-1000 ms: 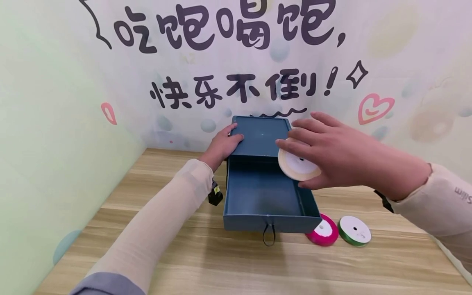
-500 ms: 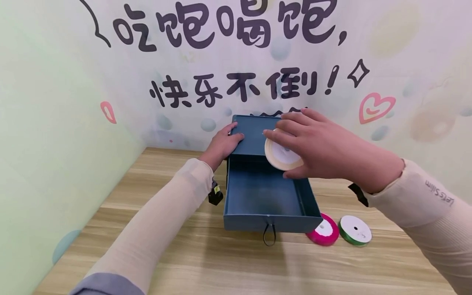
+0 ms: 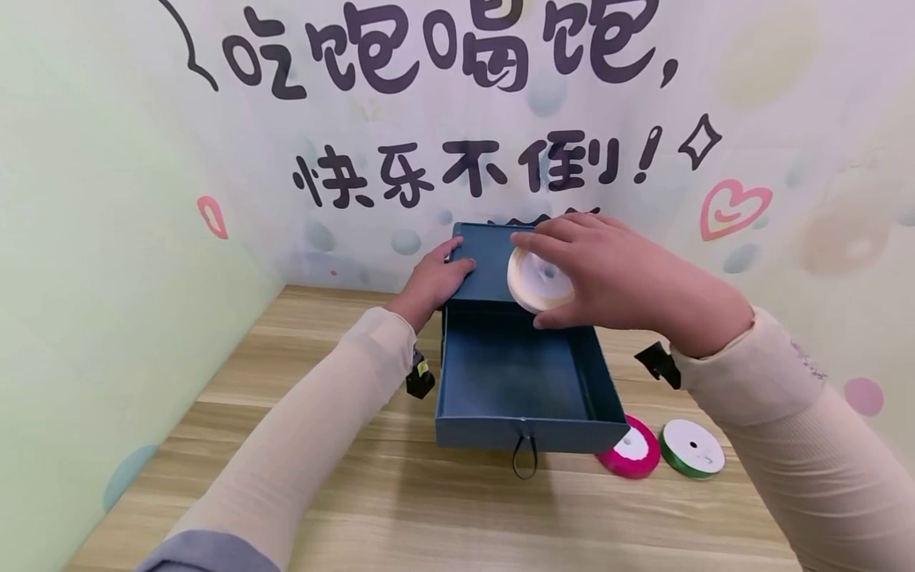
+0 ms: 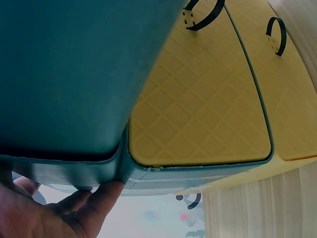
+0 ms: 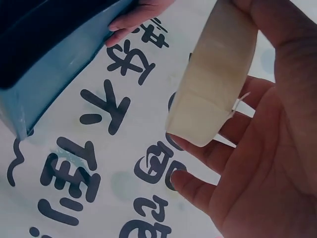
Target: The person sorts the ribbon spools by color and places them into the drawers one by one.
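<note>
My right hand pinches a cream ribbon roll between thumb and fingers. The roll is tilted above the back of an open blue drawer. In the right wrist view the wound ribbon faces the camera, a loose end sticking out. My left hand grips the left edge of the blue-topped drawer cabinet, thumb on top. The left wrist view shows its fingers along the cabinet's side. A black loop handle hangs from the drawer's front.
On the wooden table a pink ribbon roll and a green ribbon roll lie right of the drawer. Below the blue drawer are closed yellow drawers with black loops. A printed wall stands behind the cabinet.
My right hand has moved left and slightly up with the cream ribbon roll, from the drawer's right side to over its back. My left hand has stayed put.
</note>
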Action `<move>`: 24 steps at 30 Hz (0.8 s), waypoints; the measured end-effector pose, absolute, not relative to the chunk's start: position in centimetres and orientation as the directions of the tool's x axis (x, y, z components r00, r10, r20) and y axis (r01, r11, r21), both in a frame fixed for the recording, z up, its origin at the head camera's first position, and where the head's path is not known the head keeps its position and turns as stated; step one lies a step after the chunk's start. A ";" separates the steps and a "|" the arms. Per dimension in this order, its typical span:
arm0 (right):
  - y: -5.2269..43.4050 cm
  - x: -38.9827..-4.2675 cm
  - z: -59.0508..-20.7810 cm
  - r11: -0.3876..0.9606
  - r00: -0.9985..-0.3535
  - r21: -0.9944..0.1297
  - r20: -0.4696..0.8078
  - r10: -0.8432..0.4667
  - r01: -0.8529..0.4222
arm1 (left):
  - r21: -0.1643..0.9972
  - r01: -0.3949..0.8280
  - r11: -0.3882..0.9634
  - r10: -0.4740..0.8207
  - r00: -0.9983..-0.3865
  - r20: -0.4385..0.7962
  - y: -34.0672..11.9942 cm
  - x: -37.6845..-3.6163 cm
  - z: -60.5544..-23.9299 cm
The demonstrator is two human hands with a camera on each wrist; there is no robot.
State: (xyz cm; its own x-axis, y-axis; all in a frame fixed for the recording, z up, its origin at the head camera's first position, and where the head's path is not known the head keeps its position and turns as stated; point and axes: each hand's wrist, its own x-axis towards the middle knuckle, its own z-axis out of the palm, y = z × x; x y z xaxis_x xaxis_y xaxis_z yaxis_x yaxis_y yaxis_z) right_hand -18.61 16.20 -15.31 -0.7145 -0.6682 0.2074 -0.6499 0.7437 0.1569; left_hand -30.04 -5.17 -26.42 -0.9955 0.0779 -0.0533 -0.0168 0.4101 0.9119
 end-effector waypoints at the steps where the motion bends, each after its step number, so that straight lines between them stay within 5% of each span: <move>1: 16.2 -18.7 -15.4 0.753 -0.726 0.138 0.203 -0.657 -0.644 | 0.913 -0.016 0.407 0.079 -0.996 -0.052 -5.1 -30.1 -26.5; 10: 15.4 -19.5 -16.7 0.759 -0.741 0.040 0.186 -0.645 -0.650 | 0.916 -0.015 0.402 0.083 -0.995 -0.053 -5.2 -30.1 -26.5; 24: 14.3 -19.2 -17.6 0.746 -0.732 0.038 0.167 -0.661 -0.665 | 0.913 -0.031 0.407 0.078 -0.995 -0.069 -5.2 -30.1 -26.5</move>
